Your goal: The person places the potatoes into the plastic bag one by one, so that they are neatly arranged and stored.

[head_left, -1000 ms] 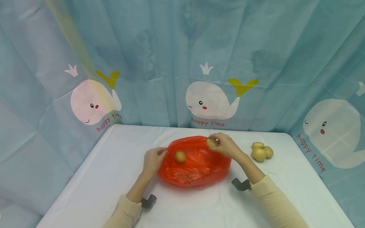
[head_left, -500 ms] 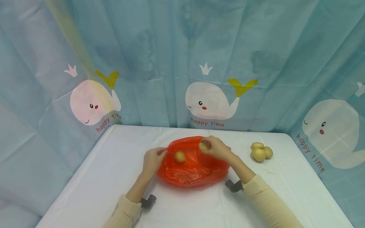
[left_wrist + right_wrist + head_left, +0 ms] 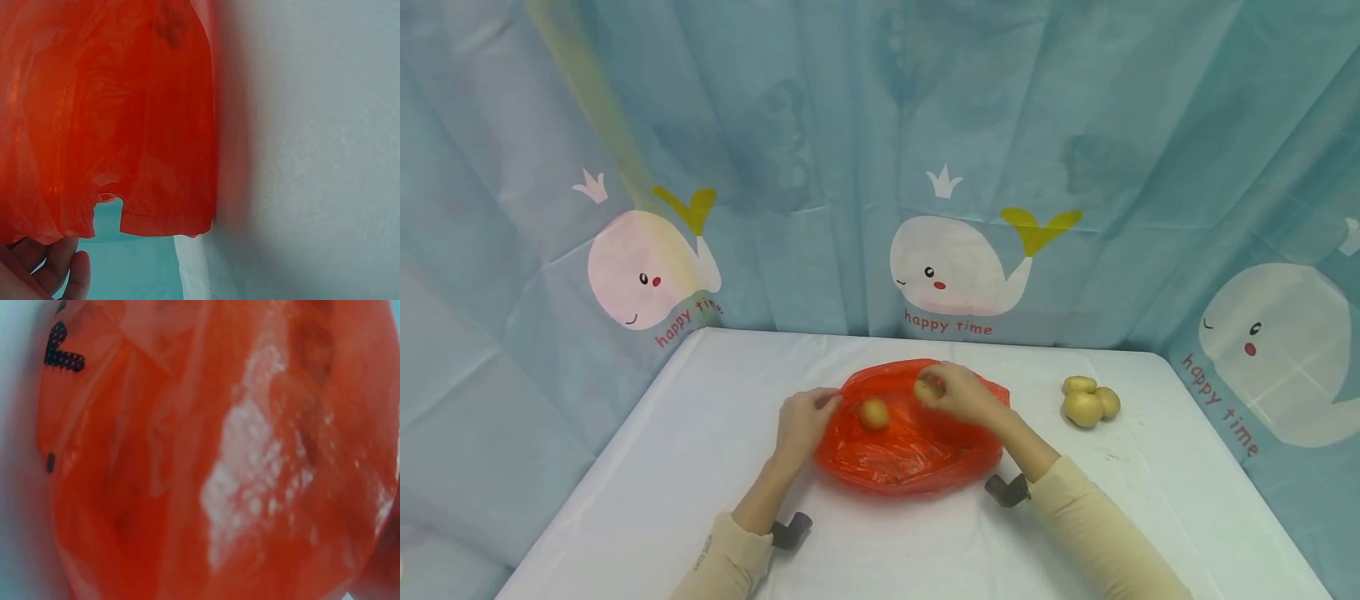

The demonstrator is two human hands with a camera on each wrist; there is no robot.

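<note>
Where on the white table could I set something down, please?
The white table is bare left of the left grip and between the red bag and the three potatoes. The bag's mouth is crowded: the right grip holds another potato there.

Bag [image 3: 898,467] red, black print [image 3: 65,360]; potatoes [image 3: 1082,409] yellow; tablecloth [image 3: 910,550] white; curtain [image 3: 820,100] blue, yellow-tailed white whales [image 3: 947,279]

The right hand [image 3: 962,396], fingertips round a pinched potato [image 3: 925,390], has moved leftward over the red bag [image 3: 891,477] (a short shift), bringing those fingertips nearer the left hand [image 3: 802,423] and the second potato [image 3: 874,414] inside.
</note>
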